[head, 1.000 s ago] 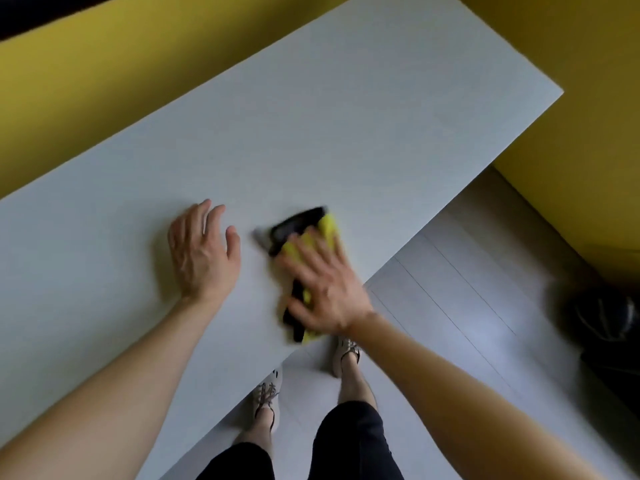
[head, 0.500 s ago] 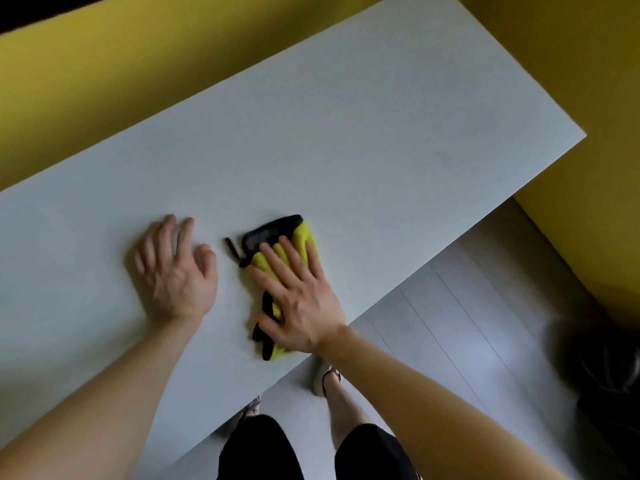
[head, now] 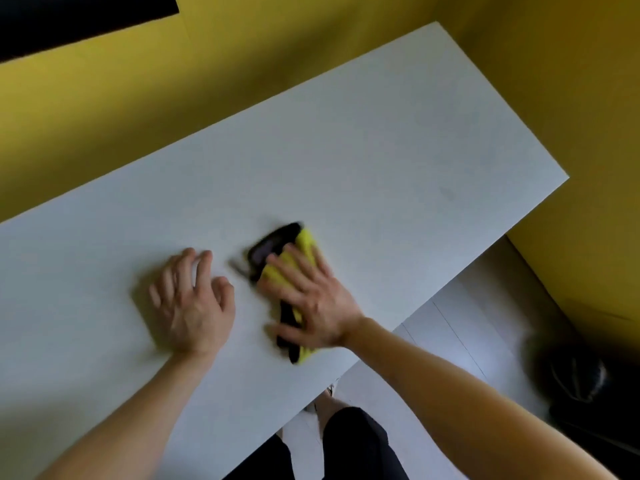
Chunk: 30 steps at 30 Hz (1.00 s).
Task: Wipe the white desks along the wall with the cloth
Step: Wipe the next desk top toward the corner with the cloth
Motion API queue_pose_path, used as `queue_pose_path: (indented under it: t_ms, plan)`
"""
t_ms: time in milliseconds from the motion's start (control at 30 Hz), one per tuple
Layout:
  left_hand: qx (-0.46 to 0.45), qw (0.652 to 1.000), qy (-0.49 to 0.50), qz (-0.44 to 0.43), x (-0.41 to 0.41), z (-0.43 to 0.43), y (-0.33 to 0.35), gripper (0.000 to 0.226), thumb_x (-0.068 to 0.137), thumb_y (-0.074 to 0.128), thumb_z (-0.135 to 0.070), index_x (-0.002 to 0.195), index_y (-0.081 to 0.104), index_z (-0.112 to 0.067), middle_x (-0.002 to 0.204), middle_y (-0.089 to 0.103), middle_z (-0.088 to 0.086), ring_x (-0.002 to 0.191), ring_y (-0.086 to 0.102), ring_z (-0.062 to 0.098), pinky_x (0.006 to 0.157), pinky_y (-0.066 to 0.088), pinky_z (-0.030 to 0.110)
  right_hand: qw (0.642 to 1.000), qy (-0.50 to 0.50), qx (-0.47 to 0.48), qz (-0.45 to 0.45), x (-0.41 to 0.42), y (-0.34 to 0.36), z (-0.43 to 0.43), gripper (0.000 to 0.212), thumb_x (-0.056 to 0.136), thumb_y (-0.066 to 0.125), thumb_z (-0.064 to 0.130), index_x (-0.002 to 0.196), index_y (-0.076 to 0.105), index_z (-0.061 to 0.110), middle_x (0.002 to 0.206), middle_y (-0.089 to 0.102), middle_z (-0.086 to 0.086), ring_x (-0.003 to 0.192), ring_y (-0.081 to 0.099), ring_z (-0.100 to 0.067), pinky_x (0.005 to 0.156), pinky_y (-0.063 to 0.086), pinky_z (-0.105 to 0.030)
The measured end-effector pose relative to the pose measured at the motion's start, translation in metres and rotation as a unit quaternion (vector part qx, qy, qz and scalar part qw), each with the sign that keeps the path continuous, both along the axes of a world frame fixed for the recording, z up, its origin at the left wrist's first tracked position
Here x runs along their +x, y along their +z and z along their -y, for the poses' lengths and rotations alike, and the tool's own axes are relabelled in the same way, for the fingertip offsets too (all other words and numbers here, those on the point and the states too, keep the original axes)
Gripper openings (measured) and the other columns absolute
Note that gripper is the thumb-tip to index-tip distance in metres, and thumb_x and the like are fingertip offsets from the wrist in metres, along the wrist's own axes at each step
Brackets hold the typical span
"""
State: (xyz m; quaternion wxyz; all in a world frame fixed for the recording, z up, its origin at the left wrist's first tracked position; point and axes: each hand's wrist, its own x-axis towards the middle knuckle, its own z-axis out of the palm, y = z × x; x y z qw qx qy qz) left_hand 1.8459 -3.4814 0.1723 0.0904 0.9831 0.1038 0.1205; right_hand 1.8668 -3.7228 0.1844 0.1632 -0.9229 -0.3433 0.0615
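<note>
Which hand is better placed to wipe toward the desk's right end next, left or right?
Right, most likely. The right hand lies flat on the yellow-and-black cloth, nearer that end. The left hand rests bare on the desk, on the cloth's far side.

- The white desk has a long, flat, rectangular top with a matte surface. It stands with its back edge along the yellow wall, and its right end shows two square corners.
- The cloth is yellow with a black part and is folded into a narrow pad. It lies flat on the desk, near the front edge, under the spread fingers of the right hand. Its outline is blurred.
</note>
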Motion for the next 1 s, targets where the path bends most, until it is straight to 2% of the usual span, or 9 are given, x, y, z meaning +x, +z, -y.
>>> queue_pose_path:
  t_ms: [100, 267, 367, 533, 600, 767, 833, 933, 1000]
  plan:
    - [-0.018, 1.0, -0.014, 0.006, 0.034, -0.016, 0.008, 0.021, 0.101, 0.057, -0.022, 0.115, 0.072, -0.017, 0.118, 0.066, 0.01, 0.103, 0.056, 0.04, 0.087, 0.04, 0.052, 0.987, 0.158, -0.029, 0.005, 0.044, 0.004, 0.03, 0.081, 0.099, 0.064, 0.064, 0.167, 0.041, 0.027, 0.18, 0.023, -0.003, 0.169, 0.009, -0.029, 0.135, 0.011, -0.06]
    - [0.01, 0.998, -0.054, 0.016, 0.108, -0.051, 0.001, 0.039, 0.105, 0.052, -0.027, 0.141, 0.06, -0.015, 0.145, 0.058, 0.011, 0.125, 0.055, 0.041, 0.104, 0.039, 0.055, 0.971, -0.231, -0.048, 0.031, 0.158, -0.001, 0.063, 0.079, 0.098, 0.059, 0.068, 0.167, 0.04, 0.032, 0.178, 0.03, 0.0, 0.168, 0.016, -0.029, 0.132, 0.016, -0.062]
    - [0.008, 0.999, -0.034, -0.002, 0.121, -0.053, -0.003, 0.047, 0.105, 0.049, -0.03, 0.149, 0.054, -0.015, 0.159, 0.048, 0.012, 0.148, 0.043, 0.038, 0.119, 0.03, 0.056, 0.951, -0.306, -0.019, 0.038, 0.147, -0.004, 0.028, 0.08, 0.093, 0.062, 0.063, 0.163, 0.047, 0.028, 0.177, 0.032, -0.006, 0.167, 0.015, -0.036, 0.132, 0.012, -0.066]
    - [-0.007, 0.999, -0.04, -0.006, 0.119, -0.054, -0.001, 0.049, 0.104, 0.05, -0.032, 0.149, 0.056, -0.013, 0.162, 0.048, 0.013, 0.152, 0.04, 0.039, 0.124, 0.028, 0.059, 0.989, 0.147, -0.014, -0.004, 0.091, 0.008, -0.014, 0.078, 0.095, 0.069, 0.054, 0.164, 0.048, 0.024, 0.179, 0.026, -0.008, 0.168, 0.01, -0.035, 0.133, 0.01, -0.065]
    - [-0.005, 0.999, -0.038, -0.008, 0.12, -0.053, 0.002, 0.048, 0.105, 0.047, -0.03, 0.15, 0.056, -0.013, 0.162, 0.048, 0.013, 0.153, 0.04, 0.039, 0.124, 0.028, 0.059, 0.981, 0.194, -0.027, 0.011, 0.148, 0.004, 0.0, 0.075, 0.099, 0.067, 0.053, 0.164, 0.047, 0.022, 0.177, 0.03, -0.008, 0.168, 0.016, -0.034, 0.134, 0.013, -0.062]
    - [0.011, 1.0, -0.022, 0.007, 0.118, -0.05, 0.0, 0.048, 0.106, 0.046, -0.028, 0.15, 0.059, -0.015, 0.162, 0.051, 0.012, 0.154, 0.042, 0.038, 0.125, 0.03, 0.058, 0.966, -0.25, -0.053, 0.046, 0.282, -0.007, -0.001, 0.079, 0.096, 0.053, 0.067, 0.165, 0.044, 0.029, 0.176, 0.034, -0.006, 0.166, 0.02, -0.035, 0.132, 0.014, -0.064]
    - [0.01, 1.0, -0.023, 0.005, 0.12, -0.05, 0.0, 0.048, 0.107, 0.046, -0.028, 0.151, 0.06, -0.015, 0.162, 0.051, 0.012, 0.154, 0.042, 0.038, 0.125, 0.03, 0.058, 0.957, -0.284, -0.041, 0.04, 0.262, -0.006, -0.041, 0.078, 0.094, 0.054, 0.065, 0.164, 0.045, 0.03, 0.177, 0.031, -0.005, 0.167, 0.016, -0.035, 0.134, 0.008, -0.063]
    - [0.008, 1.0, -0.021, -0.006, 0.119, -0.05, 0.003, 0.05, 0.104, 0.047, -0.024, 0.152, 0.059, -0.014, 0.163, 0.05, 0.012, 0.155, 0.041, 0.038, 0.125, 0.03, 0.06, 0.998, 0.033, -0.037, 0.034, 0.193, 0.003, -0.075, 0.078, 0.097, 0.061, 0.059, 0.166, 0.042, 0.028, 0.179, 0.026, -0.007, 0.168, 0.01, -0.036, 0.133, 0.009, -0.066]
    - [-0.001, 1.0, -0.025, -0.009, 0.12, -0.051, 0.005, 0.052, 0.101, 0.048, -0.023, 0.152, 0.059, -0.014, 0.164, 0.049, 0.013, 0.156, 0.04, 0.038, 0.125, 0.029, 0.061, 0.971, 0.233, -0.044, 0.019, 0.191, 0.006, -0.062, 0.074, 0.101, 0.062, 0.056, 0.167, 0.042, 0.028, 0.179, 0.025, -0.005, 0.169, 0.01, -0.032, 0.135, 0.007, -0.06]
